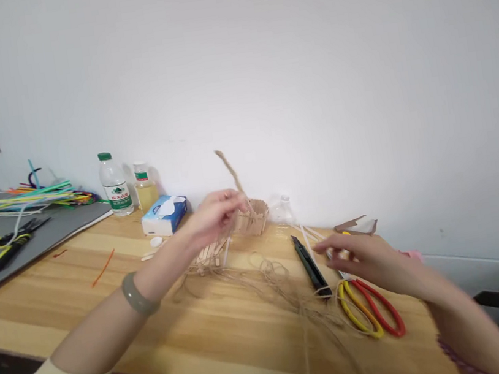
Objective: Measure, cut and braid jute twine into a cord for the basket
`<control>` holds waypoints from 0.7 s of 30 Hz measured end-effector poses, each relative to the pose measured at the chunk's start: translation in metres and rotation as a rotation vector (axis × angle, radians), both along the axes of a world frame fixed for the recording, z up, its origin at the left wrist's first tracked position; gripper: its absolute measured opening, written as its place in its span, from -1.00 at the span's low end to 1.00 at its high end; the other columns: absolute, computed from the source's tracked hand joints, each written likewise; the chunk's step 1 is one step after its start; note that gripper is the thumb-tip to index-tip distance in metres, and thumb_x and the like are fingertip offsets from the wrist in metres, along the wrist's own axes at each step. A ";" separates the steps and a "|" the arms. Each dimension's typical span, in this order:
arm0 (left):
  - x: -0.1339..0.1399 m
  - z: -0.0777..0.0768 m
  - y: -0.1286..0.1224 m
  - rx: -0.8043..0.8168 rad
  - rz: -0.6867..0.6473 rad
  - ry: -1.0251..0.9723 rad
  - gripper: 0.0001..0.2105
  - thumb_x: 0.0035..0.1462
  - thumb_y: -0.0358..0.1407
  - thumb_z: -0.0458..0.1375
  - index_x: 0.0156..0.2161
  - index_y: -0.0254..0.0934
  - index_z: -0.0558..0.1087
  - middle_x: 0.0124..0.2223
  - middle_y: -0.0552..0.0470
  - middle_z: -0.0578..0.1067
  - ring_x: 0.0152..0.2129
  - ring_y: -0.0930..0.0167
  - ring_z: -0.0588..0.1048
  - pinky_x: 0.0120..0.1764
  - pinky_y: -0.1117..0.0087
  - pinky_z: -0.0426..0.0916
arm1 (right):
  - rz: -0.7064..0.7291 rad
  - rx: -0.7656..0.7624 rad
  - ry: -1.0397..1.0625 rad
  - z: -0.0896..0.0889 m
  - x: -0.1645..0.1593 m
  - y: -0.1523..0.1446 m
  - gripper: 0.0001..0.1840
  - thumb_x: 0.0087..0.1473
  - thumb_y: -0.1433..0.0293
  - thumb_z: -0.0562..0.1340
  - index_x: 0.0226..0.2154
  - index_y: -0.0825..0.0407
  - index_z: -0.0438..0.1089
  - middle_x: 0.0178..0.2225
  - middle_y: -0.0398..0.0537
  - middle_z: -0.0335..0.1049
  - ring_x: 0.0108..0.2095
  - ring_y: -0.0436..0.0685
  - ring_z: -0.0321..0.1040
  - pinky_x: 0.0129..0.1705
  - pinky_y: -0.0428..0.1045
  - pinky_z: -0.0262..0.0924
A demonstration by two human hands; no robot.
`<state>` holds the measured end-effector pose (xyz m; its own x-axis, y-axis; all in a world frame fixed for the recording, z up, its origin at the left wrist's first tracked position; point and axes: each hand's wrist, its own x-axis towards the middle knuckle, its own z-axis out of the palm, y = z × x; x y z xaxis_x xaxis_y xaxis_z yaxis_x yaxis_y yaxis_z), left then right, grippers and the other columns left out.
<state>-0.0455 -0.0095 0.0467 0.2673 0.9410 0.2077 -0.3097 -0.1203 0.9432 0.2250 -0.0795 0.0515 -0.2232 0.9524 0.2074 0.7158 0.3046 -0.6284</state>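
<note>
My left hand (219,216) is closed in a pinch on a length of brown twine (229,168), whose fuzzy end sticks up above the fingers. Behind that hand stands a small basket-like piece made of wooden sticks (257,218). Another cluster of wooden sticks (210,255) lies below the wrist. My right hand (364,257) hovers with fingers apart over scissors (373,312) with red and yellow handles, beside a dark utility knife (309,265). Loose twine (276,279) tangles across the table between my hands.
A green-capped water bottle (116,187), a bottle of yellowish liquid (145,186) and a blue tissue pack (165,215) stand at the back left. Pliers (16,244) and colourful pipe cleaners (37,197) lie on a grey mat (63,220). A clear plastic bottle (282,210) is by the wall.
</note>
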 end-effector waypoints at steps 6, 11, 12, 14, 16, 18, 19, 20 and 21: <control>0.037 -0.033 -0.027 0.071 -0.180 0.245 -0.74 -0.06 -0.20 0.17 -0.60 -0.36 0.36 -0.67 0.11 0.29 -0.76 0.60 0.09 -0.67 0.52 -0.10 | 0.180 -0.036 0.352 -0.027 -0.066 0.026 -0.59 0.07 0.13 0.03 -0.16 0.03 0.33 -0.15 0.01 0.33 -0.18 0.10 0.28 -0.11 0.02 0.17; 0.043 -0.049 -0.026 0.070 -0.228 0.215 -0.70 -0.10 -0.18 0.19 -0.68 -0.33 0.34 -0.59 0.04 0.43 -0.58 0.46 0.39 -0.41 0.46 0.23 | 0.238 -0.066 0.456 -0.044 -0.084 0.024 -0.59 0.09 0.12 0.01 -0.33 0.09 0.37 -0.54 -0.11 0.28 -0.48 0.02 0.23 -0.36 -0.06 0.19; 0.043 -0.052 -0.025 0.063 -0.248 0.193 -0.72 -0.10 -0.18 0.19 -0.67 -0.32 0.35 -0.56 0.02 0.45 -0.53 0.43 0.43 -0.35 0.43 0.25 | 0.210 -0.106 0.509 -0.047 -0.084 0.023 -0.58 0.08 0.12 0.02 -0.31 0.10 0.37 -0.59 -0.14 0.23 -0.55 -0.01 0.18 -0.45 -0.08 0.15; 0.044 -0.055 -0.026 0.069 -0.255 0.172 -0.76 -0.09 -0.19 0.19 -0.62 -0.32 0.40 -0.50 -0.02 0.50 -0.39 0.38 0.46 -0.22 0.39 0.26 | 0.142 -0.169 0.626 -0.052 -0.083 0.022 -0.58 0.06 0.11 0.05 -0.28 0.12 0.36 -0.66 -0.21 0.13 -0.64 -0.06 0.06 -0.59 -0.13 0.03; 0.044 -0.055 -0.028 0.096 -0.227 0.178 -0.79 -0.09 -0.21 0.20 -0.60 -0.31 0.43 -0.44 -0.05 0.51 -0.20 0.35 0.42 -0.11 0.39 0.20 | 0.087 -0.190 0.716 -0.056 -0.082 0.022 -0.57 0.04 0.10 0.07 -0.30 0.12 0.37 -0.70 -0.26 -0.01 -0.69 -0.10 -0.09 -0.66 -0.16 -0.13; 0.044 -0.053 -0.032 0.109 -0.208 0.188 -0.79 -0.11 -0.21 0.22 -0.63 -0.30 0.43 -0.44 -0.07 0.51 -0.08 0.33 0.35 -0.06 0.40 0.16 | 0.053 -0.169 0.755 -0.058 -0.080 0.021 -0.58 0.02 0.09 0.09 -0.34 0.12 0.39 -0.70 -0.28 -0.08 -0.69 -0.11 -0.18 -0.66 -0.16 -0.25; 0.043 -0.052 -0.033 0.108 -0.202 0.189 -0.77 -0.12 -0.20 0.22 -0.64 -0.29 0.42 -0.46 -0.07 0.50 -0.07 0.32 0.34 -0.06 0.39 0.16 | 0.042 -0.144 0.756 -0.058 -0.080 0.020 -0.58 0.01 0.09 0.10 -0.37 0.12 0.40 -0.69 -0.27 -0.09 -0.68 -0.11 -0.19 -0.65 -0.15 -0.29; 0.042 -0.051 -0.034 0.106 -0.195 0.186 -0.76 -0.13 -0.19 0.23 -0.65 -0.29 0.41 -0.49 -0.06 0.49 -0.09 0.31 0.35 -0.07 0.39 0.16 | 0.033 -0.114 0.750 -0.057 -0.080 0.019 -0.59 0.00 0.10 0.11 -0.39 0.12 0.40 -0.68 -0.26 -0.09 -0.67 -0.10 -0.19 -0.64 -0.14 -0.30; 0.042 -0.050 -0.035 0.104 -0.194 0.185 -0.75 -0.14 -0.18 0.23 -0.66 -0.28 0.40 -0.51 -0.05 0.47 -0.11 0.31 0.37 -0.10 0.38 0.18 | 0.029 -0.085 0.743 -0.057 -0.081 0.018 -0.59 0.00 0.10 0.11 -0.41 0.12 0.41 -0.69 -0.26 -0.10 -0.66 -0.10 -0.19 -0.63 -0.14 -0.29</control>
<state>-0.0036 -0.0449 -0.0031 0.4822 0.8449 0.2317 -0.1604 -0.1748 0.9714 0.1445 -0.0612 -0.0050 -0.0776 0.9678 0.2394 0.0858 0.2458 -0.9655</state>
